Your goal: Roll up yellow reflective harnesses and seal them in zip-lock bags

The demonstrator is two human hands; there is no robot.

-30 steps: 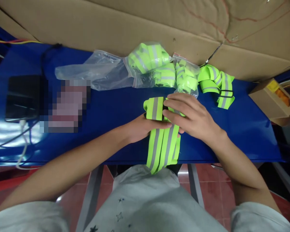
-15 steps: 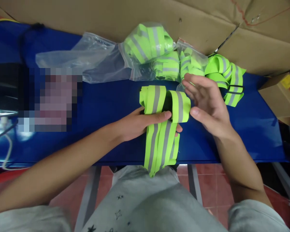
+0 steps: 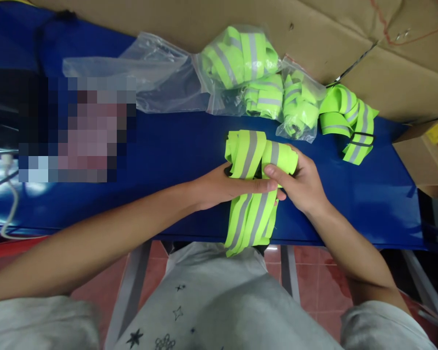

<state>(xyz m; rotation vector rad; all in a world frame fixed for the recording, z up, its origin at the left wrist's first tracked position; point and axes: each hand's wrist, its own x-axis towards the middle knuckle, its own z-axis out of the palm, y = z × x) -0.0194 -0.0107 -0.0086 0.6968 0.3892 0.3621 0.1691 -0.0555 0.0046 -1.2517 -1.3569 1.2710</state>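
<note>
A folded yellow-green reflective strap (image 3: 253, 214) with grey stripes hangs in loops near the table's front edge. My left hand (image 3: 226, 187) is closed around its middle, thumb lying across the front. On the strap's upper right loop, my right hand (image 3: 302, 182) grips with the thumb in front and the fingers hidden behind. Dark parts, perhaps buckle pieces, show between the folds. Beyond my hands lie several clear plastic bags, among them one bagged strap bundle (image 3: 241, 58) and a smaller bagged bundle (image 3: 301, 104). A loose reflective strap (image 3: 350, 116) with a black buckle rests to their right.
The blue table (image 3: 168, 146) runs under everything, with brown cardboard (image 3: 190, 22) along its back. A flat clear bag (image 3: 168, 82) lies at back left, beside a blurred-out item (image 3: 91, 131). A small cardboard box (image 3: 423, 155) stands at the right; a white cable (image 3: 12, 209) is at left.
My right hand, apart from the strap with fingers spread before, has come left and closed on its upper right loop. My left hand keeps its hold. The view has shifted slightly.
</note>
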